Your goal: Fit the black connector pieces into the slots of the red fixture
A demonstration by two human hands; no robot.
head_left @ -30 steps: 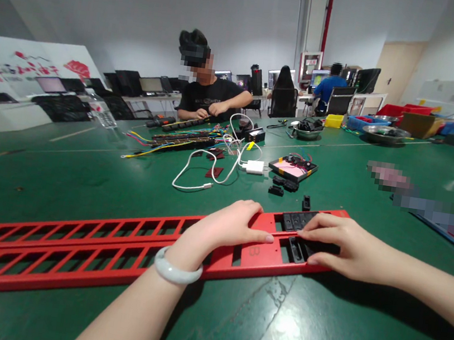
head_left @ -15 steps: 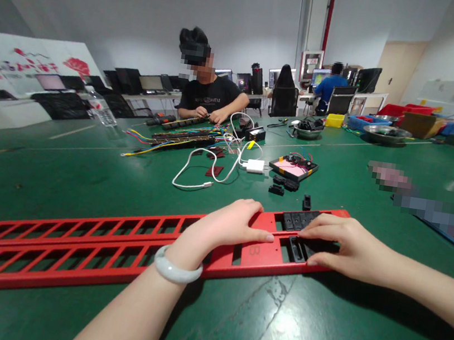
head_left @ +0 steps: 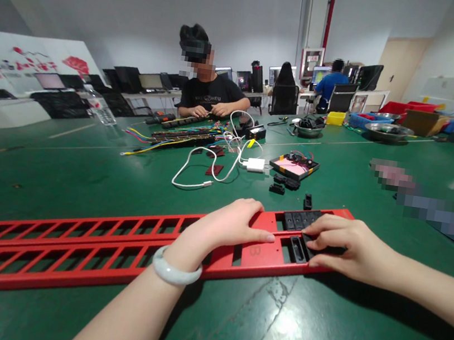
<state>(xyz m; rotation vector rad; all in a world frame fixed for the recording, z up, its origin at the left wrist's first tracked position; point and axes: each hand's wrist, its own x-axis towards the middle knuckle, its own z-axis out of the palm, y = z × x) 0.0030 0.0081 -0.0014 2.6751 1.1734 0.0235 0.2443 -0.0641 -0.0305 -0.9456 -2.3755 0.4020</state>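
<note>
Two long red slotted frames [head_left: 71, 255] lie side by side across the green table. My left hand [head_left: 230, 224] rests on them near the right end, thumb stretched out and fingers over the far frame. Black blocks [head_left: 300, 219] sit in the far frame's right opening. Another black block [head_left: 297, 250] lies in the near frame's opening. My right hand [head_left: 337, 244] pinches a black piece [head_left: 309, 247] beside it, partly hidden by the fingers.
Loose black blocks [head_left: 286, 182], a tray of parts [head_left: 294, 165], a white charger with its cable [head_left: 255, 165] and bundled wires [head_left: 185, 137] lie beyond the frames. A phone-like blurred object is at right. Across the table, a person [head_left: 210, 92] handles small parts.
My right hand has shifted slightly right, and its fingers have changed position on the black piece, which now stands more visibly between them. My left hand stays in place.
</note>
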